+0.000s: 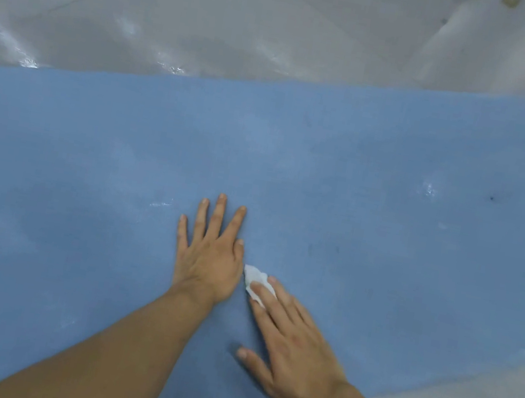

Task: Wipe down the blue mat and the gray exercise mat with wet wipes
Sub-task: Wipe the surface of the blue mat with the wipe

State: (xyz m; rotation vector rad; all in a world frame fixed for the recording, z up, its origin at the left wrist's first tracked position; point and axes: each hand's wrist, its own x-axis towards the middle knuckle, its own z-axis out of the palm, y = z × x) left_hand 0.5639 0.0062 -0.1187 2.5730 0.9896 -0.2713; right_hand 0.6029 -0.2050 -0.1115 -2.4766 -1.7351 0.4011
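The blue mat [392,203] runs out of frame at 9 and 3 o'clock, so its ends are cut off. One white wet wipe [255,278] lies on the mat at centre, mostly hidden under the straight, pressing fingers of the right hand [294,353]. At the wipe's 9 o'clock the left hand [209,259] lies flat, fingers spread wide. At 12 o'clock there is a glossy gray surface [215,17]; I cannot tell whether it is floor or mat.

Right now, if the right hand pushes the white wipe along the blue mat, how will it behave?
Probably floppy: the wipe looks crumpled under the straight fingers of the right hand, so it may bunch rather than slide flat. Likely light and easily dragged. Glossy patches on the blue mat suggest dampness, so it may glide.
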